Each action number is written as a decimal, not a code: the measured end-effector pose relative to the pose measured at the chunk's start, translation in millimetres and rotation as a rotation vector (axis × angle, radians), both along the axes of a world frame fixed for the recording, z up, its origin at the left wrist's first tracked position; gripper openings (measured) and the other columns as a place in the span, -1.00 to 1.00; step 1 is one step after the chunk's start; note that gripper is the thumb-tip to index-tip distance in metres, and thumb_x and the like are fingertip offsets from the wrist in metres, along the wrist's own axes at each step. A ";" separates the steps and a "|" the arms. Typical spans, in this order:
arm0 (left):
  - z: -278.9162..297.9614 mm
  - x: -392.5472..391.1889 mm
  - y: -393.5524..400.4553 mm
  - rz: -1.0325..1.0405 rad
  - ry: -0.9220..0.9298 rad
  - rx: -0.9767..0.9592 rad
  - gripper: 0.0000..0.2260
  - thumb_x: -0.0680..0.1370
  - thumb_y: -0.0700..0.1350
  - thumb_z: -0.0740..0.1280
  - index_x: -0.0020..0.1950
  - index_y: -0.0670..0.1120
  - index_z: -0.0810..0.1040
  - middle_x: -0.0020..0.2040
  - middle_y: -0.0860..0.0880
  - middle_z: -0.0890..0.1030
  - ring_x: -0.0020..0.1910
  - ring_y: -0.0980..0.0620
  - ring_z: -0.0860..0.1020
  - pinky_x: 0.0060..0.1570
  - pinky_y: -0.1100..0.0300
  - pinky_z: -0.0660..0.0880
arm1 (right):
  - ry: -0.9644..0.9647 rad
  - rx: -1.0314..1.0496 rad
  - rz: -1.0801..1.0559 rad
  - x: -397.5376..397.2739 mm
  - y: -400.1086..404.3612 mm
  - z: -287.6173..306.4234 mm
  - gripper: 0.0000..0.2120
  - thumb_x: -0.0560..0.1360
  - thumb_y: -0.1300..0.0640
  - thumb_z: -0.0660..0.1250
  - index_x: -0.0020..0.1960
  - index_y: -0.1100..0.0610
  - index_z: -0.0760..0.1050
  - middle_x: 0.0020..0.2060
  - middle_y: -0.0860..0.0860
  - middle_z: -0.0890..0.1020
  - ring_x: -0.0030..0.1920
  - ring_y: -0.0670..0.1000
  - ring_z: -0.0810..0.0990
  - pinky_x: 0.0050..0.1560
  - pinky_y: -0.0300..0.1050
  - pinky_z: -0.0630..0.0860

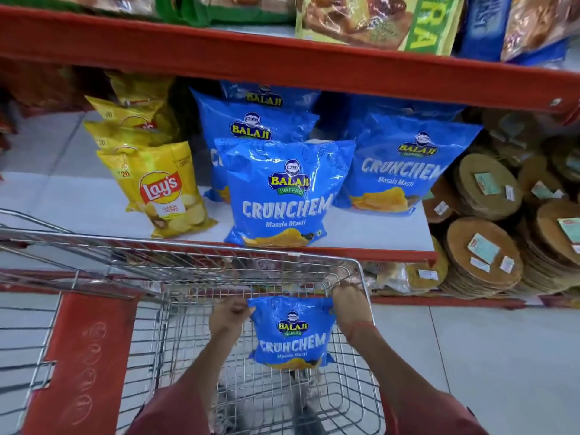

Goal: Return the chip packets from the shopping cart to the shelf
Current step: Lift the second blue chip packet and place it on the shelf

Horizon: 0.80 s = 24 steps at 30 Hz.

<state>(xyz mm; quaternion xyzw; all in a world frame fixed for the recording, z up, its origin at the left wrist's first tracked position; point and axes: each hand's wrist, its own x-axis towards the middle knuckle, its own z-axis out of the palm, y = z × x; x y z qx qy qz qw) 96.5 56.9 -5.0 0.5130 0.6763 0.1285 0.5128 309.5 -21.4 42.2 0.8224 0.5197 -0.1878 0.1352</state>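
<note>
Both hands grip one blue Balaji packet (292, 334) over the wire shopping cart (361, 277): the left hand (227, 315) pinches its top left corner, the right hand (350, 304) closes on its top right corner. This packet hangs upright, printed face toward the camera, long axis vertical, top seam toward the shelf (361, 233). Near the shelf's front edge stands another blue packet (277, 196), upright, with more behind and one (398, 171) toward the right end. Yellow Lay's packets (160, 189) lean in a row to their left. Stacked round brown discs (483, 255) sit past the right end.
</note>
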 end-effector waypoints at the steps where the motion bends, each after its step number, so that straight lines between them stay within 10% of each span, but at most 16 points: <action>1: 2.2 -3.9 -2.4 -0.003 -0.021 0.009 -0.90 0.36 -0.19 0.47 -0.26 -0.04 0.57 -0.22 -0.07 0.66 -0.09 -0.06 0.59 -0.17 0.18 0.49 | 0.020 0.004 -0.026 -0.6 -4.1 3.7 -0.78 0.52 0.32 0.21 0.15 0.30 0.47 0.15 0.22 0.56 0.18 0.19 0.54 0.15 0.01 0.51; 8: 39.9 -34.4 -14.5 0.098 -0.256 0.149 -0.70 0.29 -0.28 0.49 -0.38 0.14 0.58 -0.48 0.23 0.63 -0.29 -0.03 0.57 -0.16 0.15 0.57 | 0.324 0.368 -0.237 -9.5 -41.2 38.5 -0.88 0.38 0.13 0.46 -0.11 0.13 0.62 -0.22 0.14 0.68 -0.20 0.09 0.58 -0.20 -0.17 0.46; 11: 73.4 -37.9 -16.1 0.172 -0.405 0.238 -0.86 0.34 -0.37 0.43 -0.16 -0.19 0.61 -0.36 0.03 0.64 -0.29 0.04 0.59 -0.20 0.24 0.61 | 0.516 0.597 -0.273 -3.9 -47.9 61.9 -0.91 0.32 0.14 0.52 -0.22 0.09 0.63 -0.39 0.01 0.65 -0.38 0.00 0.56 -0.30 -0.26 0.48; 18: 171.9 -16.5 -6.6 0.204 -0.542 0.512 -0.84 0.40 -0.32 0.38 -0.21 -0.05 0.56 -0.40 0.20 0.65 -0.37 0.30 0.55 -0.30 0.47 0.52 | 1.203 0.993 -0.496 19.5 -39.7 148.7 -0.93 0.31 0.38 0.48 -0.24 0.26 0.63 -0.40 -0.03 0.69 -0.33 -0.12 0.62 -0.33 -0.38 0.54; 24: 231.1 23.5 -2.4 0.229 -0.694 0.641 -0.84 0.38 -0.32 0.38 -0.19 -0.06 0.56 -0.39 0.18 0.66 -0.35 0.30 0.57 -0.26 0.52 0.52 | 1.234 1.221 -0.418 52.7 -29.2 200.4 -0.88 0.33 0.33 0.47 -0.24 0.13 0.65 -0.28 0.12 0.68 -0.21 -0.03 0.62 -0.17 -0.27 0.59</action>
